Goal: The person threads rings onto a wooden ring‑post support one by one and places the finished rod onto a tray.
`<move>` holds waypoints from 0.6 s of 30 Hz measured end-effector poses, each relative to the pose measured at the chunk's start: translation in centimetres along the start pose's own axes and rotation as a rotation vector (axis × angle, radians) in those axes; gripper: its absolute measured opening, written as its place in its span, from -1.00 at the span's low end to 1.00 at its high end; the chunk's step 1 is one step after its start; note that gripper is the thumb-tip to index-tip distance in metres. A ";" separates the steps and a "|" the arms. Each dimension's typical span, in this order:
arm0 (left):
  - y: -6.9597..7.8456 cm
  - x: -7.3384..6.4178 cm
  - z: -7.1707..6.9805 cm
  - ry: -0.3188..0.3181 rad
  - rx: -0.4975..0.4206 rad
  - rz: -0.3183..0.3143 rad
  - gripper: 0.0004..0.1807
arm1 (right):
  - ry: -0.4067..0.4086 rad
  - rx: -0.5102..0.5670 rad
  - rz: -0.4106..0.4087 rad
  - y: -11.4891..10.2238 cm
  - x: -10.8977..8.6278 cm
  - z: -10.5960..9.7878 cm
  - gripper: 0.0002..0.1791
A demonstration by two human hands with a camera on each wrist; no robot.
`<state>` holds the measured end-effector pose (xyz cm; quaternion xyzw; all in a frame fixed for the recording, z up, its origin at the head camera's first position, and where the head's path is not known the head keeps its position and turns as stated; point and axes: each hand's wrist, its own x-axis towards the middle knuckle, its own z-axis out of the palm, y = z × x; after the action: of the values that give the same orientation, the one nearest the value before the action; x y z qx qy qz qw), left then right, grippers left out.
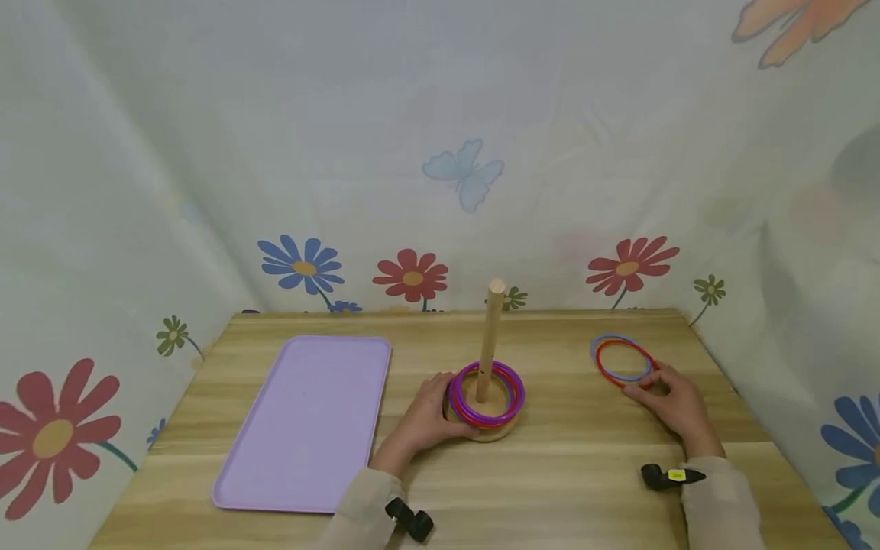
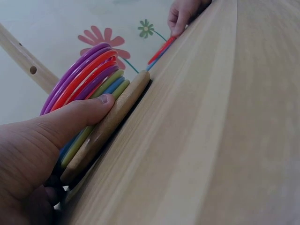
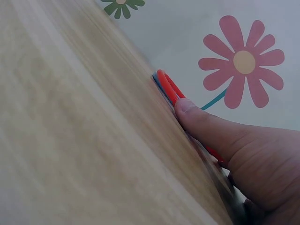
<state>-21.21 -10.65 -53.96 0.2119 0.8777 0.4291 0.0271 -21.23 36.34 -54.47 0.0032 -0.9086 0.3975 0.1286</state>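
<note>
A wooden ring stand (image 1: 490, 336) with an upright peg stands on the table, stacked rings (image 2: 86, 72) around the peg on its round base (image 2: 108, 122). Purple and red rings lie above green and blue ones. My left hand (image 1: 426, 420) grips the stand low on its left side, thumb against the lower rings in the left wrist view. At the right, my right hand (image 1: 677, 405) pinches a red ring (image 3: 168, 84) between thumb and fingers. Under it a blue ring (image 1: 605, 338) lies on the table; whether my fingers touch it, I cannot tell.
A flat purple tray (image 1: 302, 424) lies on the table (image 1: 550, 489), left of the stand. Behind the table hangs a pale cloth (image 1: 344, 153) printed with flowers and a butterfly. Small black devices are strapped at both wrists.
</note>
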 end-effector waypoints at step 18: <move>-0.3 0.6 -0.3 0.010 0.034 0.054 0.13 | 0.016 -0.022 0.044 -0.4 0.8 0.2 -0.63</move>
<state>-21.96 -10.82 -53.88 0.2337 0.8789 0.4158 0.0079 -22.01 35.98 -54.13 -0.0212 -0.9116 0.3903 0.1270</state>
